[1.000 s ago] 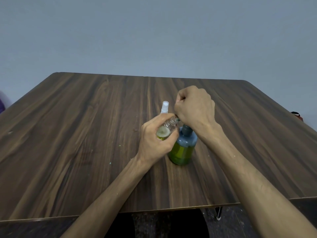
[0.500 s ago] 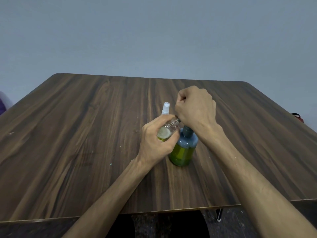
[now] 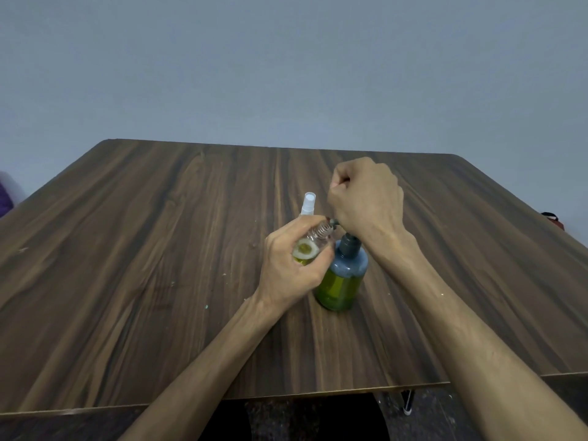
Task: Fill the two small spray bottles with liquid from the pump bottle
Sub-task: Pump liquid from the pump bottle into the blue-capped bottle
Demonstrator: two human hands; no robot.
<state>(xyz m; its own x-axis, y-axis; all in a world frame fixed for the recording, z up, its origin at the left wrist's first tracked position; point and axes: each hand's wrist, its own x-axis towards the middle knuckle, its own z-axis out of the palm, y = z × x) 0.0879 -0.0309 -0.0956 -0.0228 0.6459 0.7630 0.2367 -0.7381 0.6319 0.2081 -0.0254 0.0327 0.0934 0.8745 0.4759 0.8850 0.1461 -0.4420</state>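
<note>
Table: a dark wooden table carries the work; small pale specks lie on its top.
Pump bottle: the pump bottle stands upright near the middle of the table, with green liquid in its lower part and its dark neck just under the right wrist.
Right hand: the right hand is a closed fist on top of the pump head, which it hides; I judge that it presses down.
Left hand: the left hand grips a small clear bottle, fingers curled round it.
Held bottle: the held spray bottle lies tilted, its base toward the camera and its threaded open neck pointing away and to the right, touching the nozzle tip.
Key relation: the neck must meet the nozzle along this long axis, otherwise liquid may spill.
Second bottle: the second spray bottle stands upright just behind the left hand, white sprayer on.
</note>
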